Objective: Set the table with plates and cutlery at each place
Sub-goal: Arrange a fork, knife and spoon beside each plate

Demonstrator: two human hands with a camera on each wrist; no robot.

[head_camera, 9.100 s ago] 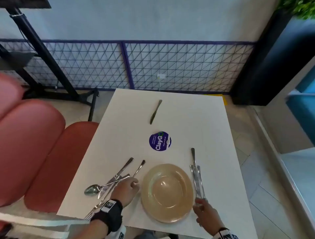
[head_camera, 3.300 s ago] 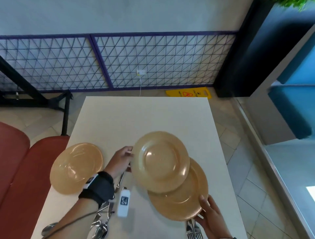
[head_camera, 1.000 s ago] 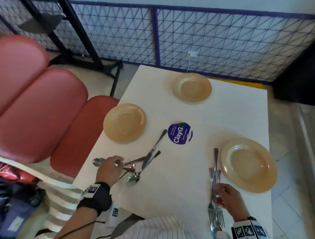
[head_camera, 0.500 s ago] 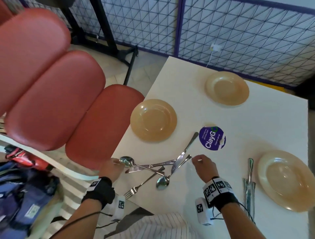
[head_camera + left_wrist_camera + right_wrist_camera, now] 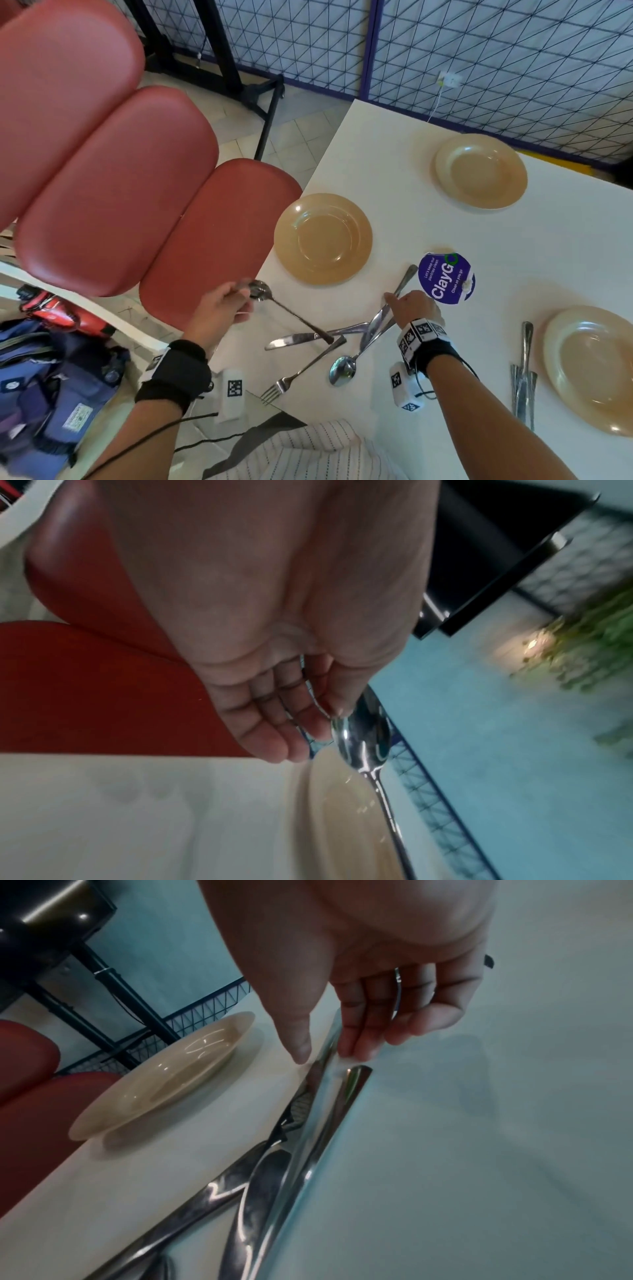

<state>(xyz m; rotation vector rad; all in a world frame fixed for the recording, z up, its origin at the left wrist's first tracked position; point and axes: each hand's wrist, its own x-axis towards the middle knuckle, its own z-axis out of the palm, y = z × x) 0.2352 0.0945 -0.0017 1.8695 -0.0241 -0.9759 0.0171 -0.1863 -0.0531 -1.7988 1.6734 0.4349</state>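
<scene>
Three tan plates sit on the white table [image 5: 394, 192]: a left plate [image 5: 322, 238], a far plate [image 5: 479, 171] and a right plate [image 5: 592, 370]. My left hand [image 5: 239, 298] [image 5: 322, 723] pinches a spoon [image 5: 291, 315] [image 5: 363, 739] by its bowl, with the handle slanting down onto the loose cutlery. That heap holds a knife [image 5: 308, 337], a fork [image 5: 298, 373], a second spoon [image 5: 342, 370] and a crossing knife [image 5: 400, 284] [image 5: 318, 1096]. My right hand [image 5: 390, 303] [image 5: 325, 1053] pinches the crossing knife's handle between thumb and fingers.
A set of cutlery [image 5: 522, 377] lies left of the right plate. A round purple sticker [image 5: 445, 277] marks the table's middle. Red padded seats [image 5: 205, 233] stand along the left edge, with a blue bag [image 5: 51, 394] below and a mesh fence [image 5: 479, 68] behind.
My left hand has lifted the spoon's bowl end off the table. My right hand has moved forward onto the crossing knife's handle. The view has swung left.
</scene>
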